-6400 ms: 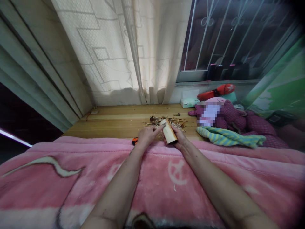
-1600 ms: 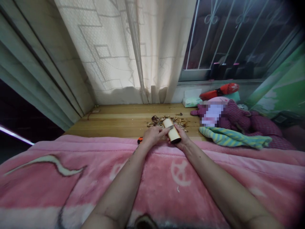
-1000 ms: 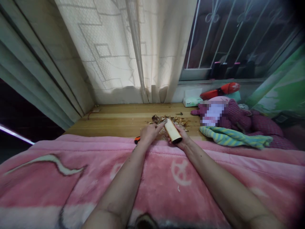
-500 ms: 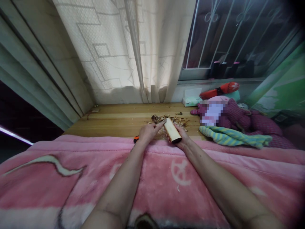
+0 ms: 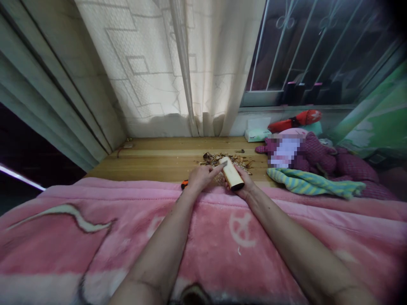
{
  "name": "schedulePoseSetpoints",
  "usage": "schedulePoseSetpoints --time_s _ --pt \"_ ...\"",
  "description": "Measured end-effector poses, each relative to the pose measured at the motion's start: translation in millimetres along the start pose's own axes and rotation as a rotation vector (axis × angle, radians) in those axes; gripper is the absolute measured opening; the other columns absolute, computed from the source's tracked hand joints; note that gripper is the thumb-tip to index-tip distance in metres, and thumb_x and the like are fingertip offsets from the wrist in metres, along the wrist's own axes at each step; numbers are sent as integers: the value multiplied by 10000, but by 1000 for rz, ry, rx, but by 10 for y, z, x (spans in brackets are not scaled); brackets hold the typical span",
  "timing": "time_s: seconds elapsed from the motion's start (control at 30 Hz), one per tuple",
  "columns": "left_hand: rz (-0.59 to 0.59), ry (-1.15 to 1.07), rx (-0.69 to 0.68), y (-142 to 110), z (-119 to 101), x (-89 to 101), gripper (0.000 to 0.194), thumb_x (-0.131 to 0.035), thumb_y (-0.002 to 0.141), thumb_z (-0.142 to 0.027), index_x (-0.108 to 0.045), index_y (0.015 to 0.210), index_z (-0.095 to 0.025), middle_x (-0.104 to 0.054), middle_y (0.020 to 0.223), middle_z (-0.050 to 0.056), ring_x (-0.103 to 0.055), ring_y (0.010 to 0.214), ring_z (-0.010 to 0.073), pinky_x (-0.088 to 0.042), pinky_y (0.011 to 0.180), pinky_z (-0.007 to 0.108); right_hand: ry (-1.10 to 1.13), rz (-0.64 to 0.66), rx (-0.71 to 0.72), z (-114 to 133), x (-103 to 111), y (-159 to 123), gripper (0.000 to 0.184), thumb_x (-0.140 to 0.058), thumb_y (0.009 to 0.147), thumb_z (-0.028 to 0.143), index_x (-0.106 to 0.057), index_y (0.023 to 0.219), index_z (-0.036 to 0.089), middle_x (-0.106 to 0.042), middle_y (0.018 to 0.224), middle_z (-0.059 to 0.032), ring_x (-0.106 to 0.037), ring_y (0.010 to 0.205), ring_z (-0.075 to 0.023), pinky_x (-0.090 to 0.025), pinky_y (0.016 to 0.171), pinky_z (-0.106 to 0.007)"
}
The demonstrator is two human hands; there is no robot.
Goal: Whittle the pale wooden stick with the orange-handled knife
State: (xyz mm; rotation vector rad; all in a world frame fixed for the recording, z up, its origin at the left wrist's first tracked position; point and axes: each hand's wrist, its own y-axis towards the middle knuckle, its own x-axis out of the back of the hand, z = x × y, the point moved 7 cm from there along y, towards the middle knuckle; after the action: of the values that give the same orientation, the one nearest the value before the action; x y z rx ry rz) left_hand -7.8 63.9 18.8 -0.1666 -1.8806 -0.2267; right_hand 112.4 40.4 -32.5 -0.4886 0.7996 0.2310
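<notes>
My left hand (image 5: 200, 178) is closed around a utility knife, whose orange and black handle end (image 5: 184, 184) sticks out behind the palm. The index finger stretches along it, and the grey blade (image 5: 224, 164) lies against the upper part of a pale piece of wood (image 5: 232, 176). That piece is oblong, with brownish edges and a dark near end. My right hand (image 5: 246, 183) grips it from the right side and from below, most of the fingers hidden behind it. Brown and pale shavings (image 5: 210, 159) lie scattered on the wooden board just beyond both hands.
A pink blanket (image 5: 127, 245) covers the near side, under my forearms. On the wooden surface (image 5: 149, 159) at right lie a striped green-yellow cloth (image 5: 311, 181), a purple plush toy (image 5: 318, 152), a tissue pack (image 5: 258, 134) and a red item (image 5: 295, 120). Curtains (image 5: 152, 76) hang behind.
My left hand has moved slightly right, and the blade has slid a little down the face of the wood. My right hand still holds the piece in nearly the same place.
</notes>
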Motion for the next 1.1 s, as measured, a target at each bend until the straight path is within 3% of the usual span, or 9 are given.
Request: schedulePoseSetpoints --time_s 0.1,0.3,0.47,0.63,0.8,0.97,1.1 --pt "19 -5 -120 -28 -137 -38 690 -171 736 -712 -667 735 -232 -625 711 42 -546 672 164 -333 584 236 34 6 22 14 33 26 364 -259 881 393 -515 886 134 -577 529 -44 -545 432 -161 -435 354 -263" --pt "-39 14 52 -15 1 42 720 -169 728 -722 -674 790 -213 -630 714 63 -552 667 183 -332 564 248 -2 50 -26 -21 -2 18 366 -291 870 419 -513 919 132 -591 563 -55 -560 456 -170 -444 367 -272" --pt "38 -31 -146 -41 -192 -23 658 -197 757 -685 -662 694 -224 -622 686 33 -532 640 146 -320 557 226 2 -6 -8 -11 27 20 404 -240 880 421 -509 906 121 -577 519 -53 -540 417 -165 -429 346 -264" --pt "-34 3 52 -11 -34 52 721 -163 721 -728 -662 718 -207 -608 654 50 -538 633 166 -301 525 237 -27 20 -42 -22 0 -2 421 -244 871 465 -505 897 136 -592 544 -69 -552 436 -172 -432 356 -267" --pt "31 -25 -95 -22 -143 3 712 -158 718 -731 -655 693 -222 -616 674 35 -536 646 150 -314 541 229 -7 0 -9 7 10 -7 406 -227 883 425 -496 945 127 -579 532 -51 -545 434 -163 -430 358 -259" --pt "-27 12 54 -5 -3 33 752 -133 707 -742 -663 727 -208 -626 692 65 -545 641 176 -323 546 248 -21 -9 -30 -2 14 -20 421 -237 873 453 -500 937 131 -590 547 -69 -545 433 -163 -427 362 -255" --pt "47 -10 -60 -1 -75 -29 725 -132 711 -738 -653 705 -235 -622 684 35 -540 628 158 -323 541 236 8 -19 -3 18 24 -20 402 -252 869 459 -499 923 146 -572 529 -43 -537 423 -154 -426 360 -250"
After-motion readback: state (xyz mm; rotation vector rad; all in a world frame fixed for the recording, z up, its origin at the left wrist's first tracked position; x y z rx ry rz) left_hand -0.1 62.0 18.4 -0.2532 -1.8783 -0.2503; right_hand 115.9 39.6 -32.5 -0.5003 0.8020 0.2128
